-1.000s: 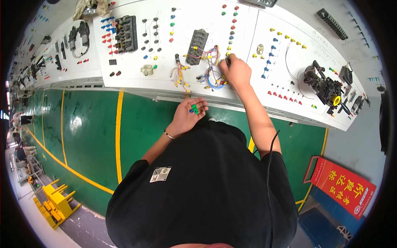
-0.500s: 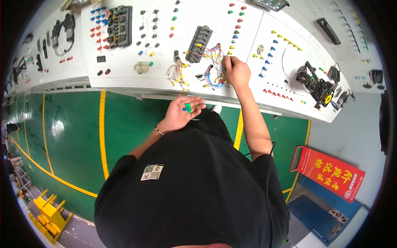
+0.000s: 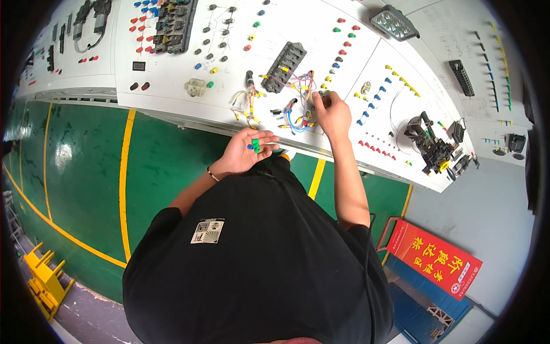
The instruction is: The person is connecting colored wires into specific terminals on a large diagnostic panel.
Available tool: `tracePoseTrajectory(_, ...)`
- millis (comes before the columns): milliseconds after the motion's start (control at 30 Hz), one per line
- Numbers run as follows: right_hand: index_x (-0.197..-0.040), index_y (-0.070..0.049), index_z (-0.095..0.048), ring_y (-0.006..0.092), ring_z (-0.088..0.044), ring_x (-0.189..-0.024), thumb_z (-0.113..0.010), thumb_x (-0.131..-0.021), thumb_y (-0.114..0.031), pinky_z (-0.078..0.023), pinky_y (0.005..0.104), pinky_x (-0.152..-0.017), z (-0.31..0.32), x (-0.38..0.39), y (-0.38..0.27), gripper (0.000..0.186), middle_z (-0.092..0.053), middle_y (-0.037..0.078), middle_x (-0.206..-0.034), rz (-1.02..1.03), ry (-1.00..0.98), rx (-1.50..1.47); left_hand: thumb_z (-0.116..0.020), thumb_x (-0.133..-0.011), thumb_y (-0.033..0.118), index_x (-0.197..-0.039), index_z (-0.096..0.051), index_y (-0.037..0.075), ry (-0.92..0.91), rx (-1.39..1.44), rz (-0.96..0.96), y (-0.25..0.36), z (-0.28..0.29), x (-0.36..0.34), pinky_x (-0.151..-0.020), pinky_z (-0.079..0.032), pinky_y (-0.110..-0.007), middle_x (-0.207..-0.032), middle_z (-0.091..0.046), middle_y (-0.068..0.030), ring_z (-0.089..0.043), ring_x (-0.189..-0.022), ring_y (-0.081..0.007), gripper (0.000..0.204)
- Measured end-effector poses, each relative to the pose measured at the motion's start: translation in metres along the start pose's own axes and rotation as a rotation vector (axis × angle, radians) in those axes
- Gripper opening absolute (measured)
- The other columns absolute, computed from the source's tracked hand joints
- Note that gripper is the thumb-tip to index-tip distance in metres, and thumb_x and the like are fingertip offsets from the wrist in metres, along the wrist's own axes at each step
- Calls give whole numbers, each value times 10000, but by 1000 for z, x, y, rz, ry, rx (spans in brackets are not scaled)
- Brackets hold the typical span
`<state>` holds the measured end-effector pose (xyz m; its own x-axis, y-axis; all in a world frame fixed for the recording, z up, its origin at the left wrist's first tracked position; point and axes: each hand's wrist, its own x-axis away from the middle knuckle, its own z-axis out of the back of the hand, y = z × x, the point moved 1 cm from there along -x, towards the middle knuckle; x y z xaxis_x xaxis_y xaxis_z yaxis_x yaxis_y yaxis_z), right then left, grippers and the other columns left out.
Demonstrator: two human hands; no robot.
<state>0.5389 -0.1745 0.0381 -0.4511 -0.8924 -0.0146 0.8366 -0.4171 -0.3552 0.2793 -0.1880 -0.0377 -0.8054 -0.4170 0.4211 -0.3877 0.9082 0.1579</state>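
My left hand [image 3: 236,156] is palm up just off the panel's front edge, fingers stretched out. Small green plastic terminal caps [image 3: 255,146] and a blue one [image 3: 250,147] lie in it. Over the white panel [image 3: 229,74], my right hand [image 3: 334,116] has thumb and fingers drawn together at the lower end of a column of coloured terminals. Whatever sits between these fingertips is hidden. A yellow terminal [image 3: 324,87] stands just above them. Left of the fingers are loose coloured wires [image 3: 302,87] with yellow ends, partly over a black slotted block [image 3: 285,66].
A black mechanical assembly [image 3: 427,143] stands on the panel's right part, and a lamp [image 3: 394,23] is at the back. A beige connector [image 3: 195,87] sits left of the wires. Beyond the panel's edge is green floor [image 3: 86,172], with a red sign [image 3: 432,258] at lower right.
The view has shifted and turned a little. My right hand stays at the terminal column with its fingers drawn together; my left hand still carries the caps.
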Motion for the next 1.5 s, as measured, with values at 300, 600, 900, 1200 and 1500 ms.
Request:
tracePoseTrajectory(300,-1410,36,-363,219,-553,-1223,-463,-910,34,-437,312,-994,-19,45,13,510,-511,180,-1434,216,165,-832,-450,-947,240,-1208,-559,-63,36,32,-72,7,23,1,-879,-507,-365,-1199,-632,-191,-623,-1031,-285,415)
tracePoseTrajectory(600,-1495,58,-229,323,-367,-1420,-408,-873,82,-297,416,-1169,-24,46,13,647,-405,239,-1498,120,99,-1171,-463,-944,229,-1213,-561,-51,58,29,-28,9,29,5,-883,-504,-369,-1200,-626,-187,-617,-1030,-285,401)
tracePoseTrajectory(900,-1464,49,-303,279,-510,-1313,-432,-877,54,-411,368,-1064,-30,51,24,601,-504,228,-1427,12,147,-1088,-469,-936,218,-1215,-560,-56,84,15,-42,13,31,5,-862,-495,-364,-1193,-628,-184,-614,-1019,-286,402)
tracePoseTrajectory(1200,-1475,45,-295,248,-449,-1358,-441,-844,42,-316,361,-1118,-29,47,34,648,-478,188,-1470,-93,108,-1071,-466,-933,214,-1213,-565,-55,95,-1,-50,12,31,4,-855,-496,-369,-1181,-635,-178,-617,-1000,-282,400)
tracePoseTrajectory(1500,-1459,64,-320,261,-470,-1339,-455,-851,38,-288,381,-1145,-29,44,31,623,-624,189,-1299,-103,150,-1048,-461,-934,212,-1208,-565,-47,82,-2,-49,11,31,2,-853,-491,-364,-1175,-635,-177,-613,-1003,-274,392)
